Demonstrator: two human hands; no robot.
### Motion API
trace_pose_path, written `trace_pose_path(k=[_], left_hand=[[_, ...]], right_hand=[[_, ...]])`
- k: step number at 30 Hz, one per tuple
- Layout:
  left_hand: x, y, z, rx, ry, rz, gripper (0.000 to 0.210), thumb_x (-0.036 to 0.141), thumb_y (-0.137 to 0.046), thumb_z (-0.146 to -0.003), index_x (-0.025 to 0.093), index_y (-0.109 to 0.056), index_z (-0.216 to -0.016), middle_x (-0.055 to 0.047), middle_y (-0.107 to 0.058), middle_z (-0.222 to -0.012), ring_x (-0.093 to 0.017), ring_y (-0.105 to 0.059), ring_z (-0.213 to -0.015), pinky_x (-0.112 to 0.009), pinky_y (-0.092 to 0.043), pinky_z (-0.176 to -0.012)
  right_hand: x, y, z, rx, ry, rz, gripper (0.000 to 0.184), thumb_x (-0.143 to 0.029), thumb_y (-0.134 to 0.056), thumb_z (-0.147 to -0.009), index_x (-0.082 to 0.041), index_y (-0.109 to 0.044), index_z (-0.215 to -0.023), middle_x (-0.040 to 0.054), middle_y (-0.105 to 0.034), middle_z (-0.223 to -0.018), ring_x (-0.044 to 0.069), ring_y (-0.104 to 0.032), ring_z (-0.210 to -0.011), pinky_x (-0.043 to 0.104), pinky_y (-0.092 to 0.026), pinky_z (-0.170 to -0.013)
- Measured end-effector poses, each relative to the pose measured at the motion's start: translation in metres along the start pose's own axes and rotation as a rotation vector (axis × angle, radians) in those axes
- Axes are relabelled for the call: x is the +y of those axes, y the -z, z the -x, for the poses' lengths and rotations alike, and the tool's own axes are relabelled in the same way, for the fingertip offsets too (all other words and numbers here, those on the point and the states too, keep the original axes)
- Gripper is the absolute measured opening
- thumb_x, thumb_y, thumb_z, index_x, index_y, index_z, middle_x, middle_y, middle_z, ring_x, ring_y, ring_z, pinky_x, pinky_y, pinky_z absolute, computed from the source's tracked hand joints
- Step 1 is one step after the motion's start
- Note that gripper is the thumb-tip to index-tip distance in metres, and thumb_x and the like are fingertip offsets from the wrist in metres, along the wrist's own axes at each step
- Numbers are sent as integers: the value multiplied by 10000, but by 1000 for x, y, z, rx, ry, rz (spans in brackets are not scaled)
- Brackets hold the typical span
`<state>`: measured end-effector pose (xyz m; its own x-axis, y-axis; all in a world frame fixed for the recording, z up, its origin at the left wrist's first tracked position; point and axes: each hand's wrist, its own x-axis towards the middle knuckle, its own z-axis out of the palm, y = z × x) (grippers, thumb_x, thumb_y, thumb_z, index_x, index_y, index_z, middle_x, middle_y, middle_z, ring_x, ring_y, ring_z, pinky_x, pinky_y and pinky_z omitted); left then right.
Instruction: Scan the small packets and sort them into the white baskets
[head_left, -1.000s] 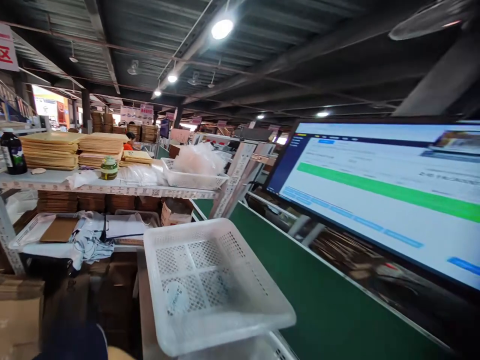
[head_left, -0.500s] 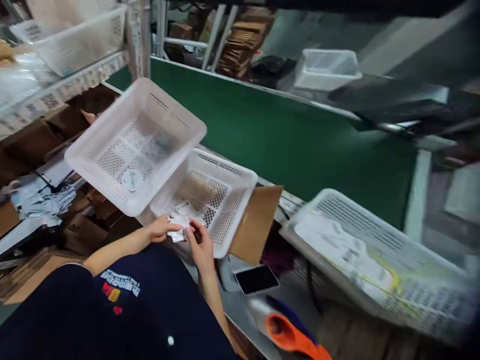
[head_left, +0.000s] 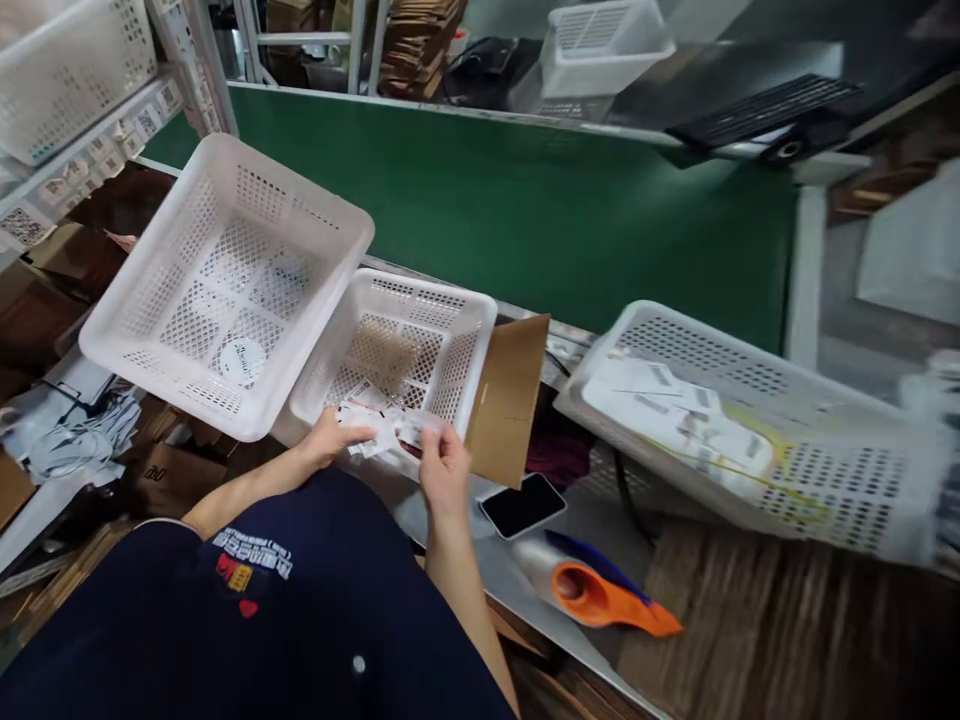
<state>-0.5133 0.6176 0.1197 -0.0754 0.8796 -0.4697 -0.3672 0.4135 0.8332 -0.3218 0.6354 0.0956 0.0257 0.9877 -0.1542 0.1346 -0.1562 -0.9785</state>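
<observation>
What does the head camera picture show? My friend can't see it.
Two bare hands, left hand and right hand, hold small white packets at a white basket. Another tilted basket leans beside it, near a green belt.

Packing warehouse. Long green belt (head_left: 525, 220) runs across middle. White plastic baskets (head_left: 225, 280) sit just in front of belt. Flat cardboard stacks (head_left: 420, 45) behind belt. Metal shelf with sticker codes (head_left: 82, 160) left of belt.
</observation>
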Motion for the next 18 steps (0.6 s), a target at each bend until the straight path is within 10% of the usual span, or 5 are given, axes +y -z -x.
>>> trace_pose_path(k=[4,10,15,18], left_hand=[[3,-3,-8,-4,-4,47,483,294,-1004,-586,173,-775,-993,-57,-809,-964,-237,-749,-915,-385,-607,-931],[7,2,-7,-43,46,34,582,420,-1059,-554,139,-800,-993,-110,-816,-976,-262,-749,-899,-409,-587,-914],[10,2,-12,15,-21,-38,517,385,-1079,-605,156,-773,-953,-56,-788,-912,-226,-718,-852,-389,-575,-894],[9,1,-17,8,-31,-38,522,428,-1049,-629,147,-786,-983,-70,-806,-925,-238,-735,-870,-381,-589,-886]], right_hand=[[-10,-18,6,-186,35,18,615,-770,-734,-889,-162,-776,-974,69,-750,-851,232,-647,-767,356,-552,-736],[1,1,-16,130,-10,64,617,-784,-583,-912,-197,-731,-1034,116,-749,-939,301,-674,-889,428,-582,-803],[-2,-13,-9,-180,0,3,555,-765,-726,-829,-221,-741,-940,68,-744,-842,265,-686,-750,380,-585,-677],[-1,-22,-10,-152,10,49,519,-726,-649,-880,-216,-726,-937,62,-714,-806,253,-675,-727,370,-582,-664]])
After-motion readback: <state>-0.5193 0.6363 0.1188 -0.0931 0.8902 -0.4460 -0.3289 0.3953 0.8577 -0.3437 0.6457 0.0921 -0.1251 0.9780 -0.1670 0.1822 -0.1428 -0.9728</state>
